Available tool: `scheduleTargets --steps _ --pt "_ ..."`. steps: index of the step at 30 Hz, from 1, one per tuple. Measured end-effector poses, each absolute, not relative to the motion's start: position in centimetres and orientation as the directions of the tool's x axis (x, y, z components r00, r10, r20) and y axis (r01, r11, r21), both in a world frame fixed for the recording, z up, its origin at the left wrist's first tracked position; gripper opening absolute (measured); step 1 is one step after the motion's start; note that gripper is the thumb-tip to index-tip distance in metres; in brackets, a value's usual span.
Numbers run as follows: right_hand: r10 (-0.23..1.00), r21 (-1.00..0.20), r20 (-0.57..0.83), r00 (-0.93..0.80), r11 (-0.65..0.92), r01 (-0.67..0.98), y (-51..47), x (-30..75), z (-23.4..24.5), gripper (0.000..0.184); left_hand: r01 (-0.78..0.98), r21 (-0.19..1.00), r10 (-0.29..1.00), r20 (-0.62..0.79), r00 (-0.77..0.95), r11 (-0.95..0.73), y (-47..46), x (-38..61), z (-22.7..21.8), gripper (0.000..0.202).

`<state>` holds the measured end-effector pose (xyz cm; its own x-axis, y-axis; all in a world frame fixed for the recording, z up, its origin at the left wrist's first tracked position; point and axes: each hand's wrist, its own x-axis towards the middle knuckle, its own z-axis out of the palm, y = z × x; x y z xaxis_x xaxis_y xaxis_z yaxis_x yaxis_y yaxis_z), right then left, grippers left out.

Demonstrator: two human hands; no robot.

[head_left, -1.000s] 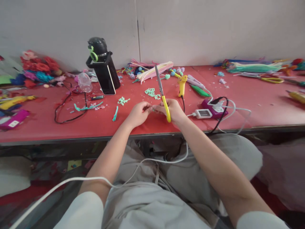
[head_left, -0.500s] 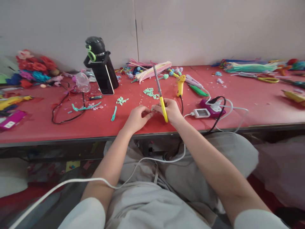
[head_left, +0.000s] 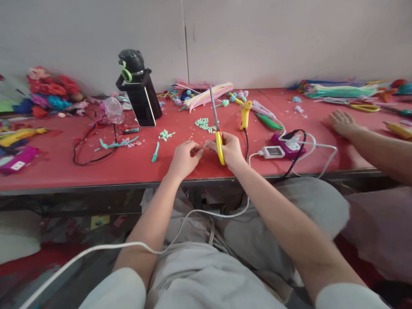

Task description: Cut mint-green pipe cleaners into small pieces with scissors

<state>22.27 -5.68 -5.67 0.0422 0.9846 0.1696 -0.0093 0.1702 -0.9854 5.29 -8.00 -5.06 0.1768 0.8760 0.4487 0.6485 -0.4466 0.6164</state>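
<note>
My right hand (head_left: 230, 150) is closed round yellow-handled scissors (head_left: 217, 128), whose grey blades point up and away over the red table (head_left: 58, 167). My left hand (head_left: 185, 156) is curled beside it, fingertips pinched against the right hand's fingertips on a tiny pale piece that I cannot make out. Small mint-green cut bits (head_left: 204, 124) lie just beyond both hands, and another cluster of bits (head_left: 166, 135) lies to the left. A teal pipe-cleaner piece (head_left: 155, 152) rests left of my left hand.
A black bottle with a phone leaning on it (head_left: 138, 90) stands at the back left. A yellow glue gun (head_left: 245, 113), a white charger (head_left: 273, 152) and cables lie right of my hands. Another person's hand (head_left: 343, 122) rests on the table at right. Pipe-cleaner bundles (head_left: 209, 94) and flowers (head_left: 48, 94) line the back.
Another person's hand and forearm have come into view on the table at the right. My hands stay together near the table's front edge, scissors still upright.
</note>
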Motion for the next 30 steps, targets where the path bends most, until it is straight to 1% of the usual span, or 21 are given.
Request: scheduleTargets --steps 5,10,16,23,30 --pt "0.982 -0.983 0.184 0.038 0.184 0.004 -5.55 22.20 -5.85 0.048 0.647 0.600 0.859 0.480 0.180 -0.471 -7.83 5.28 -5.26 0.009" --pt "0.979 -0.979 0.199 0.033 0.197 0.056 -5.72 22.22 -5.89 0.048 0.651 0.588 0.851 0.491 0.185 -0.480 -7.68 5.28 -5.37 0.009" --pt "0.982 -0.978 0.189 0.014 0.187 0.095 -5.66 22.19 -5.83 0.049 0.643 0.581 0.841 0.505 0.195 -0.499 -7.59 5.19 -5.59 0.008" --pt "0.977 -0.970 0.212 -0.006 0.211 0.118 -5.79 22.32 -5.83 0.049 0.622 0.559 0.810 0.540 0.229 -0.548 -7.72 5.13 -5.59 0.013" --pt "0.976 -0.970 0.215 -0.031 0.217 0.109 -5.79 22.39 -5.98 0.049 0.627 0.568 0.827 0.507 0.244 -0.533 -7.76 5.27 -5.60 0.021"
